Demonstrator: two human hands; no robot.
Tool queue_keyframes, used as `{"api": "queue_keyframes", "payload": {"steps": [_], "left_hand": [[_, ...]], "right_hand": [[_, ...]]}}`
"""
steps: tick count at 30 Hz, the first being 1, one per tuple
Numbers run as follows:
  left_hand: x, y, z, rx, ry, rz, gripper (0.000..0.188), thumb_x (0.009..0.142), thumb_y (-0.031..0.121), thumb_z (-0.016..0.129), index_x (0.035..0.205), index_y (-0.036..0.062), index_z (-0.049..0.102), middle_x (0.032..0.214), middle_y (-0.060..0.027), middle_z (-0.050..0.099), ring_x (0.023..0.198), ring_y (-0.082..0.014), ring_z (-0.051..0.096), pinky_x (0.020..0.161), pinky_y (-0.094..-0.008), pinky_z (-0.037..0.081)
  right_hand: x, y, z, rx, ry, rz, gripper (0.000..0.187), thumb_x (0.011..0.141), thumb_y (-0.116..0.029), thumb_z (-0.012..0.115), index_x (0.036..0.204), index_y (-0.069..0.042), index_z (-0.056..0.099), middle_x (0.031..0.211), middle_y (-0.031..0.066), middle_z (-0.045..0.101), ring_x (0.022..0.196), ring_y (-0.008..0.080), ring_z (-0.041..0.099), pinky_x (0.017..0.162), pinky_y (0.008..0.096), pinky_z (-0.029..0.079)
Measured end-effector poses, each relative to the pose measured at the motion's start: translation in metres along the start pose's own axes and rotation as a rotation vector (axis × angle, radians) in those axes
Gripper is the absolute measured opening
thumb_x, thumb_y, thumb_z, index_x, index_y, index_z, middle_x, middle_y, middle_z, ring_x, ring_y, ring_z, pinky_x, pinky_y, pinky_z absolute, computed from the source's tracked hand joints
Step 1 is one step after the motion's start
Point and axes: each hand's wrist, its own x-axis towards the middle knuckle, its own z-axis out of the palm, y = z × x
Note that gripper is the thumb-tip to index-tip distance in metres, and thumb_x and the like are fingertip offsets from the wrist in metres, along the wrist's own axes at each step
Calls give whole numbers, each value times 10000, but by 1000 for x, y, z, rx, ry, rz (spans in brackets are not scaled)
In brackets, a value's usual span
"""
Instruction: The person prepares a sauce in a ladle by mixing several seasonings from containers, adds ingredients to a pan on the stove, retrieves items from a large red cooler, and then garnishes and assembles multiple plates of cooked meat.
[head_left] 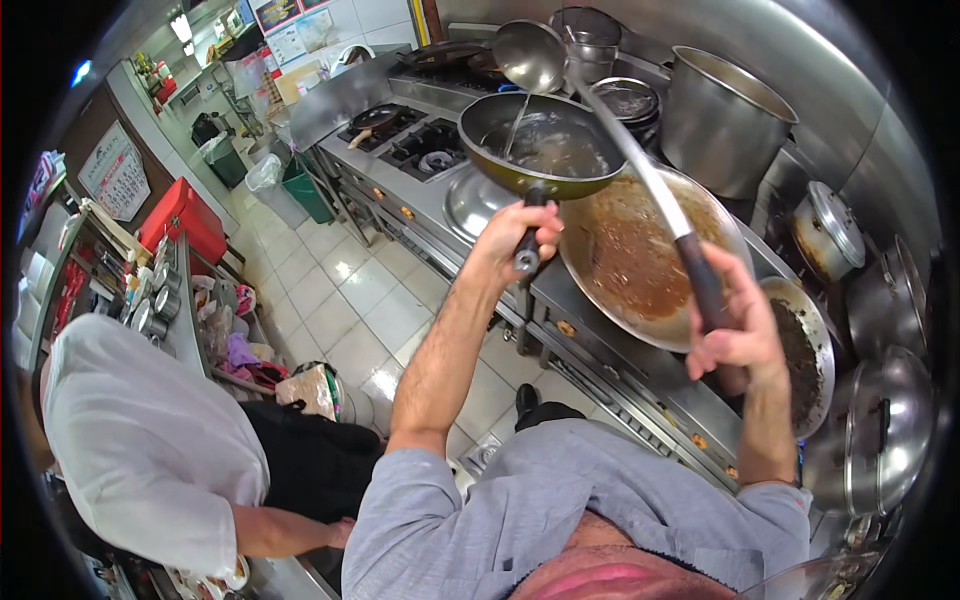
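My left hand [510, 238] is wrapped around the black handle of a frying pan [487, 172] with an olive-green outside. Shallow clear liquid lies in this pan, which is lifted over the stove. In my right hand [742, 325] is the black grip of a long metal ladle [530, 58]. The ladle's bowl hangs tilted above the far side of the pan, and a thin stream runs from it into the pan. Below and to the right sits a wide metal pan [738, 228] of brown sauce [645, 255], partly hidden by the frying pan and my right hand.
A tall stockpot [725, 125] stands at the back right. Beside my right forearm is a pan of dark residue [803, 365], near large lidded pots [870, 440]. Gas burners [432, 155] and a small skillet [377, 118] are at left. A person in white [150, 440] stands close on my left.
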Motion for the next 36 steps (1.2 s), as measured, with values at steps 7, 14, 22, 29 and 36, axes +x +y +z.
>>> {"api": "queue_keyframes", "payload": {"steps": [7, 14, 22, 29, 36], "left_hand": [[19, 56, -128, 17, 109, 78, 242, 734, -54, 509, 961, 0, 446, 645, -23, 459, 451, -80, 396, 370, -217, 315], [59, 128, -243, 11, 183, 105, 358, 692, -50, 549, 1018, -7, 406, 654, -51, 462, 452, -103, 421, 382, -253, 349], [105, 211, -376, 60, 135, 12, 342, 693, -30, 557, 1004, 17, 422, 634, -43, 455, 439, -103, 416, 376, -250, 353], [153, 276, -479, 54, -14, -178, 347, 691, -29, 568, 1006, 41, 441, 652, -39, 465, 437, -99, 422, 370, -250, 358], [190, 311, -532, 109, -124, -323, 383, 689, -25, 574, 1033, 41, 421, 661, -45, 457, 438, -102, 420, 363, -258, 359]], "right_hand": [[124, 101, 42, -85, 0, -8, 848, 608, -1, 644, 1351, -77, 243, 781, 43, 513, 607, 93, 523, 534, 230, 434], [255, 162, 70, -225, 33, 41, 834, 646, -18, 615, 1371, -96, 209, 845, 37, 446, 681, 94, 447, 611, 242, 420], [360, 226, 122, -382, 226, 138, 817, 664, 4, 592, 1373, -82, 196, 990, 93, 458, 761, 115, 472, 664, 251, 436], [407, 302, 186, -706, 541, 189, 773, 687, 18, 539, 1371, -40, 185, 1228, 193, 437, 1099, 286, 466, 895, 324, 382], [437, 350, 239, -843, 759, 303, 750, 683, 62, 511, 1361, -42, 208, 1269, 198, 398, 1173, 346, 401, 960, 365, 337]]}}
